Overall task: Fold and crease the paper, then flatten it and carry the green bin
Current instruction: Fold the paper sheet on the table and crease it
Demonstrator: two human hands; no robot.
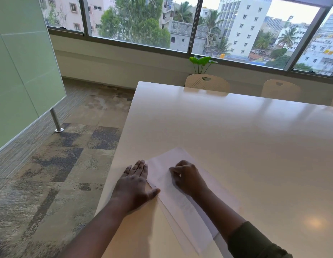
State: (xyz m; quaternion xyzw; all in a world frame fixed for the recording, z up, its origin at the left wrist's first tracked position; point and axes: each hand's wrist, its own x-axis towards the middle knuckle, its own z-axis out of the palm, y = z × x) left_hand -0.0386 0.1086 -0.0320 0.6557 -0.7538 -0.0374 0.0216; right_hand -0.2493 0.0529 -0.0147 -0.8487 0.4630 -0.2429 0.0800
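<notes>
A white sheet of paper (182, 207) lies folded on the near left corner of the cream table (236, 138), its long side running diagonally. My left hand (135, 183) rests flat, fingers together, on the table at the paper's left edge, thumb touching the fold. My right hand (188, 177) sits on top of the paper with fingers curled, pressing down on it with fingertips and knuckles. No green bin is in view.
The table's left edge drops to patterned carpet (55, 174). A frosted green glass panel (22, 75) on a metal post (56, 121) stands at left. Cream chairs (207, 83) line the table's far side, with a potted plant (202, 61) below the windows.
</notes>
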